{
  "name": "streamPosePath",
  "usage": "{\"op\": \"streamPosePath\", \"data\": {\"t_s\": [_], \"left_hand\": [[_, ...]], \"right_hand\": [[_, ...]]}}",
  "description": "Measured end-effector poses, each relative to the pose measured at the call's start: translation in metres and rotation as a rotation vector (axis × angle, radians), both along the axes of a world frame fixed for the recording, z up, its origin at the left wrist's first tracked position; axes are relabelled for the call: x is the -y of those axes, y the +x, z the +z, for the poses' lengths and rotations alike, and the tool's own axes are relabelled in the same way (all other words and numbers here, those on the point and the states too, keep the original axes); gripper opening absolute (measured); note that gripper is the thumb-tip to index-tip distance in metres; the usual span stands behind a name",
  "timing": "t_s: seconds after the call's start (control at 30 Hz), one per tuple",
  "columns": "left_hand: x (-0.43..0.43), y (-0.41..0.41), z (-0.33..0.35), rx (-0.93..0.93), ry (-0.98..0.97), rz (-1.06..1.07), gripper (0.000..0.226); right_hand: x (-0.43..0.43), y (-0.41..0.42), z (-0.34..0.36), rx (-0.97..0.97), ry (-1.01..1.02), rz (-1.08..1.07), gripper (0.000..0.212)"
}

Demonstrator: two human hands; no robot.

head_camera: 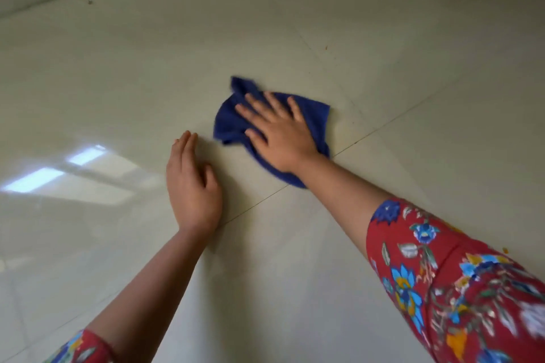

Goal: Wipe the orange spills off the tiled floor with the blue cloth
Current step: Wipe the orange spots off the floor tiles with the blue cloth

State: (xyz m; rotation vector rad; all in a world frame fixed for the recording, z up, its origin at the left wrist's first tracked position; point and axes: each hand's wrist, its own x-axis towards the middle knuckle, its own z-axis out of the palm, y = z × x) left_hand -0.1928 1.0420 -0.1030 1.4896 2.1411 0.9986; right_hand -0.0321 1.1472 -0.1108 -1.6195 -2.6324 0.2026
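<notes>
Pale, glossy tiled floor (124,76) fills my view, with window light mirrored at the left. I judge the wiping well under way: the tiles around the cloth look clean, but small orange specks (326,46) show farther out to the right. Crumpled and dark, the blue cloth (233,124) lies against a grout line under my right hand (280,132), whose fingers are spread straight and pressing. My left hand (191,186) rests flat on bare tile just beside it.
</notes>
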Motion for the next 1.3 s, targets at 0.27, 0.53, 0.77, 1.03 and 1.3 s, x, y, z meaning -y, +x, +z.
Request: {"op": "streamPosePath", "data": {"t_s": [0.27,0.53,0.77,1.03,1.3], "left_hand": [[-0.066,0.070,-0.008,-0.416,-0.145,-0.478,0.057],[-0.067,0.068,-0.005,-0.505,-0.064,-0.800,0.056],[-0.070,0.067,-0.006,-0.482,-0.003,-1.038,0.054],[-0.072,0.069,-0.003,-0.412,-0.023,-1.011,0.054],[-0.072,0.069,-0.004,-0.372,-0.035,-0.990,0.052]], "right_hand": [[-0.061,0.061,0.002,0.013,-0.061,-0.557,0.054],[-0.133,0.106,0.004,0.018,-0.064,-0.410,0.053],[-0.092,0.259,0.005,-0.022,-0.146,-1.175,0.059],[0.004,0.146,0.008,0.022,-0.061,-0.378,0.057],[-0.022,0.209,0.007,0.054,-0.086,-0.751,0.055]]}}
